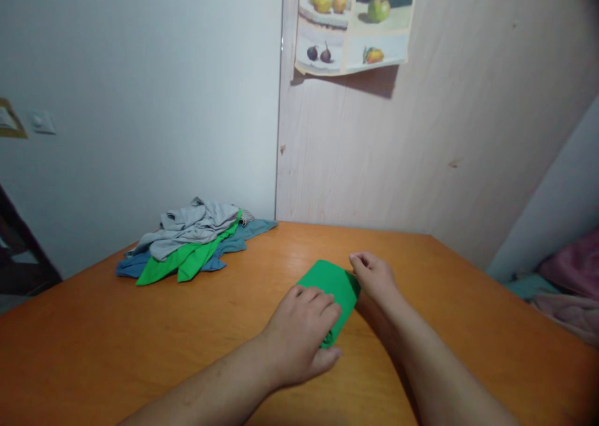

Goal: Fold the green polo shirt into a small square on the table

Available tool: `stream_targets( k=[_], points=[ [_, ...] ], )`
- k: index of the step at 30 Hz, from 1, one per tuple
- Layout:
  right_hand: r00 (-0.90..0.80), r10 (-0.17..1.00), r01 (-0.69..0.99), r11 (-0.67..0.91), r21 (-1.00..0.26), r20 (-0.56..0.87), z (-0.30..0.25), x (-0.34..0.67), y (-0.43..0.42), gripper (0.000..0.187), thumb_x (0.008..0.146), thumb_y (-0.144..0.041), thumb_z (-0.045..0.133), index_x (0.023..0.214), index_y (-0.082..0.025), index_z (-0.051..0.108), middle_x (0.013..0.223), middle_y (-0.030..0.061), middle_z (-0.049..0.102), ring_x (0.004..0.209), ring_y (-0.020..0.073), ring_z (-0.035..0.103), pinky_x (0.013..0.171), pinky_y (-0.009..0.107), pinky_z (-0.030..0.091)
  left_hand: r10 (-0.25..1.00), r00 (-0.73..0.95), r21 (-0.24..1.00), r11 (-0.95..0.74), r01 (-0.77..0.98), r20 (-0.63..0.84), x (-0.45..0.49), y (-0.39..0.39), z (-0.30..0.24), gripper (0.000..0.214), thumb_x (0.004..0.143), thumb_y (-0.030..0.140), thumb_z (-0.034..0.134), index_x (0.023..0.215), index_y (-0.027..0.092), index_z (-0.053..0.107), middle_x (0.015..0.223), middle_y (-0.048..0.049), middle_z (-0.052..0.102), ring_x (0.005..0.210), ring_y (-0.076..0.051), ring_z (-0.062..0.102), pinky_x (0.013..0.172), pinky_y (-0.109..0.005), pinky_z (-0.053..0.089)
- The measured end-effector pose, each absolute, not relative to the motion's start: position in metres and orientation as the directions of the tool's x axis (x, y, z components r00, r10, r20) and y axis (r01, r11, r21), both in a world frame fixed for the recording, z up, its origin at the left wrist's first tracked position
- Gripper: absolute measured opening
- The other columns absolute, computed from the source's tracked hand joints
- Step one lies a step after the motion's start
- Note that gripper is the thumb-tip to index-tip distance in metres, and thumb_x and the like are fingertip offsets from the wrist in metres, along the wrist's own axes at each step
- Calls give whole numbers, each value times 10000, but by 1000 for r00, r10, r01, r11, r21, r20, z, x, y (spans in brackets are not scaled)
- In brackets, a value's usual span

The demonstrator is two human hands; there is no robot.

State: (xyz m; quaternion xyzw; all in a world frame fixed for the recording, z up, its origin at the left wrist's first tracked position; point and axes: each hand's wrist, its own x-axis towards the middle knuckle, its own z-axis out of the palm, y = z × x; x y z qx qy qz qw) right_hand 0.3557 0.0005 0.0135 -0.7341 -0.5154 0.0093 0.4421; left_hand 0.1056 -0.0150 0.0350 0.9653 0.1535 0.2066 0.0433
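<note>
A folded green cloth lies on the orange-brown table, with a rolled or bunched edge at its near end. My left hand rests over its near part, fingers curled on top and thumb at the near side. Just past the cloth's right corner is my right hand, with thumb and fingertips drawn together. No cloth shows between those fingertips, and a dark shadow falls on the corner beside them. The cloth's near left part is hidden under my left hand.
A loose heap of clothes, with a grey garment, a bright green one and blue ones, lies at the table's back left. Walls stand behind; a fruit picture sheet hangs there. Pink fabric is beyond the right edge.
</note>
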Motion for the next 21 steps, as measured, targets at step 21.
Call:
stream_targets(
  k=[21],
  points=[
    [377, 835, 800, -76, -595, 400, 7, 358, 6, 373, 893, -492, 463, 822, -210, 697, 768, 72, 708, 733, 210, 637, 653, 295, 411, 983, 146, 987, -89, -133, 108, 60, 84, 31, 359, 647, 376, 721, 914, 196, 563, 684, 35, 600, 584, -143, 567, 549, -237, 433]
  ],
)
